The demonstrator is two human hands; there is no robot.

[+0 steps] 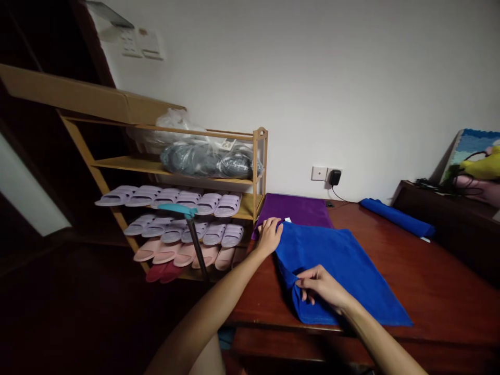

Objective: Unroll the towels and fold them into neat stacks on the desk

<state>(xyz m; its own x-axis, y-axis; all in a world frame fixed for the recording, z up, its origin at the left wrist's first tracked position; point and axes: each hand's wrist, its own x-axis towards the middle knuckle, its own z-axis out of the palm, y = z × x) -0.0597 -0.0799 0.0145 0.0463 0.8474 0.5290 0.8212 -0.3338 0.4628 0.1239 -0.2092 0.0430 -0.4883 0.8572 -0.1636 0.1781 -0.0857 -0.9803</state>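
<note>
A blue cloth (336,250) lies spread near the table's front edge, its left side lifted into a fold. My right hand (322,286) pinches that left edge between thumb and fingers, low toward the front. At the far left corner, my left hand (270,235) has its fingers bent over the cloth's edge and appears to grip it; the fingertips are partly hidden. Under the far end of the blue cloth is a purple cloth (297,208), flat on the table. A small white tag (288,220) shows beside my left hand.
The reddish wooden table (437,291) carries a rolled blue cloth (396,216) at the back right. Left of it stands a wooden shoe rack (255,177) with several slippers (228,204). A teal-topped handle (177,210) rises before the rack. A black plug (334,177) sits in the wall.
</note>
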